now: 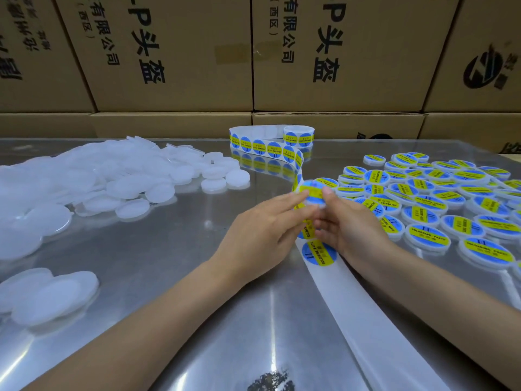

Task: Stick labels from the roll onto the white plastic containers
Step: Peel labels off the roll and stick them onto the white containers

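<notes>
You are working at a shiny metal bench (174, 277) that is mirroring the label strip and the light, with stacked cardboard cartons (169, 52) printed in black characters walling off the far edge. A heap of plain white plastic containers (84, 176) is lying on the left side of the bench, blurring at the frame's edge, and a smaller cluster (48, 294) is sitting nearer you on the left. On the right, a spread of labelled containers (428, 198) is running out of the frame, so you cannot see where it ends. The label roll (298, 135) is standing at the far middle of the bench, its strip of blue and yellow labels curving toward your hands, while the bare white backing (366, 320) is trailing toward you and off the bottom edge.

Both forearms are reaching in from below and meeting at the centre. Your right hand (349, 224) is gripping 1 white container (313, 193), tilted up off the bench. Your left hand (265, 230) is lying with straight fingers against the label on it; blur is hiding the fingertips' exact contact.
</notes>
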Motion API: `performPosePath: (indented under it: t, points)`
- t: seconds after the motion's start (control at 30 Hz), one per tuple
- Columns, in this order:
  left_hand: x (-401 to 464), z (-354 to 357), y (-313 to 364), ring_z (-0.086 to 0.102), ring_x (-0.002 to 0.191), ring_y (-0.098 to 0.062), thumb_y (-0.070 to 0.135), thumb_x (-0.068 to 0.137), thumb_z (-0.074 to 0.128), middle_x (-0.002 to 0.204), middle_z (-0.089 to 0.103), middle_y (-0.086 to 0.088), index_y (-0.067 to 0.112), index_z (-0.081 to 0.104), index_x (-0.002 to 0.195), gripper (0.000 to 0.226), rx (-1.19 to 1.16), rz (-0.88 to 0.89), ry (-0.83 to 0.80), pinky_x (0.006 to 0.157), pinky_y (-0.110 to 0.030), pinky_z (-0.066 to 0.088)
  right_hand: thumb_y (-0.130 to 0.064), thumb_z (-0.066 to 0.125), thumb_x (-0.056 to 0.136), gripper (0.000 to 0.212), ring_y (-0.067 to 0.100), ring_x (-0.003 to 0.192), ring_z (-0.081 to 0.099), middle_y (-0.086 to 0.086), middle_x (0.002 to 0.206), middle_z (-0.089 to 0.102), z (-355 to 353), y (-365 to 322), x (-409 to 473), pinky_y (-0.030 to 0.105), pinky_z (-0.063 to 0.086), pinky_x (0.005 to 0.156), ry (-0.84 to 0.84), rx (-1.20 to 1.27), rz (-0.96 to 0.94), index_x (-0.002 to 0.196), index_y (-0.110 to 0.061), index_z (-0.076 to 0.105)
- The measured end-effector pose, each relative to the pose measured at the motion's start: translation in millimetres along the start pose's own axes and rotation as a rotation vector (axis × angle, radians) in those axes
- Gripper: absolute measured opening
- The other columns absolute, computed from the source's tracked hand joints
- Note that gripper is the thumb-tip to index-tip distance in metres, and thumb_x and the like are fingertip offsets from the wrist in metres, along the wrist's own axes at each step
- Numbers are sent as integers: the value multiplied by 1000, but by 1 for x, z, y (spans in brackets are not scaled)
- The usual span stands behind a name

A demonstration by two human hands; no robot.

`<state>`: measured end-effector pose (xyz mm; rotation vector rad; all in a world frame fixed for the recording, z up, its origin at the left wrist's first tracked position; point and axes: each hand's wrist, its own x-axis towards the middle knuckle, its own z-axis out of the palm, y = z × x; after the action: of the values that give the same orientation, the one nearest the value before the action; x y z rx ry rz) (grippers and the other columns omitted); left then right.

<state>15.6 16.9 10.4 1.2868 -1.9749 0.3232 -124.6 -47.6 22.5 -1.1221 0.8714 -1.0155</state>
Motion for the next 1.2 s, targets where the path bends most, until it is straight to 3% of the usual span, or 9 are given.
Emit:
performPosePath:
  t: [0.13,0.27,0.47,0.57,0.7,0.77,0.9,1.07,1.2]
  points:
    - [-5,4,-4,37,135,-6,42,92,55,148,38,13,33,39,142,53,-67,-121,-352,106,-35,39,-29,48,97,21,8,73,65,-3,73,73,-11,-4,6,19,55,56,43,130,35,92,-13,59]
    - [-4,8,-3,34,133,3,56,91,45,146,38,22,37,46,136,49,-60,-184,-548,107,-32,37,-22,46,99,17,9,80,63,0,92,69,-22,-8,12,23,49,62,112,143,75,107,-8,52]
    - [-4,8,-4,30,134,4,54,93,42,147,36,22,39,48,134,44,-77,-177,-552,107,-33,36,-4,51,93,20,12,90,65,3,116,65,-33,-15,14,25,48,69,99,66,150,112,-2,58]
    - [-4,8,-6,31,134,3,53,94,43,147,36,22,38,48,134,44,-65,-177,-549,108,-33,36,-5,46,95,13,13,85,65,5,112,66,-35,-18,14,25,48,67,103,18,177,97,-5,59]
    - [-5,9,-8,33,133,4,52,94,43,147,37,22,38,48,134,43,-54,-175,-538,107,-32,36,-11,44,98,18,14,79,66,4,94,70,-36,-20,13,25,49,63,93,-66,190,112,-6,55]
    - [-5,10,-9,33,132,3,52,94,44,146,38,21,37,49,134,43,-54,-169,-524,107,-30,35,-13,48,97,15,12,74,66,1,86,71,-35,-18,12,24,49,59,99,-117,159,107,-9,57]
    - [-7,12,-13,38,130,1,47,93,49,141,46,17,31,52,134,44,-101,-169,-459,107,-22,32,-13,56,92,7,5,47,57,-2,62,69,-24,-10,7,16,46,45,103,-277,-47,85,-13,57]
    - [-4,3,-27,50,121,-11,28,93,56,130,55,4,19,55,129,38,-139,-249,-311,102,-30,38,-17,64,84,13,0,70,57,-12,75,63,-14,8,-4,18,43,64,-170,-1013,-524,77,-26,59]
    - [-8,-20,-66,41,128,-22,41,92,51,137,48,-3,18,53,130,44,275,-480,-227,104,-35,33,-27,62,86,4,-8,77,47,-17,84,56,-17,13,-7,10,34,65,-272,-1237,-619,89,-29,62]
